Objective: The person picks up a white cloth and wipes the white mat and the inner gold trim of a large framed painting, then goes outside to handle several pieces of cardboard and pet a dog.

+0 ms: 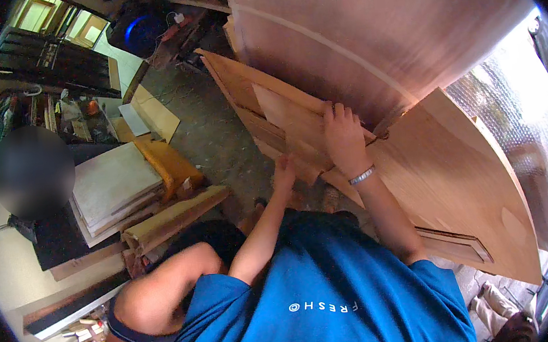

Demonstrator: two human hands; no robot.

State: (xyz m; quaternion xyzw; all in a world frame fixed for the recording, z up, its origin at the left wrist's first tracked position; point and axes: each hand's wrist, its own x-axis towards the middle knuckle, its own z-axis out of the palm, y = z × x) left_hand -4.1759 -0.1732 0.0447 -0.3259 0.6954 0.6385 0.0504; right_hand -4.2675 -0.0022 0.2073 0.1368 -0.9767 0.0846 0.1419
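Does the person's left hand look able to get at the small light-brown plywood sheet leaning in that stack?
Probably yes. The left hand is already at the lower edge of the small light-brown plywood sheet, with nothing between them. The right hand lies flat higher up, out of its way.

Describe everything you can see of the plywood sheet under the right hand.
The sheet is thin, light brown plywood with a smooth face and straight cut edges. It leans, tilted, in a stack of similar boards against a large reddish panel. The right hand lies on its upper edge and the left hand touches its lower edge. Its lower part is hidden.
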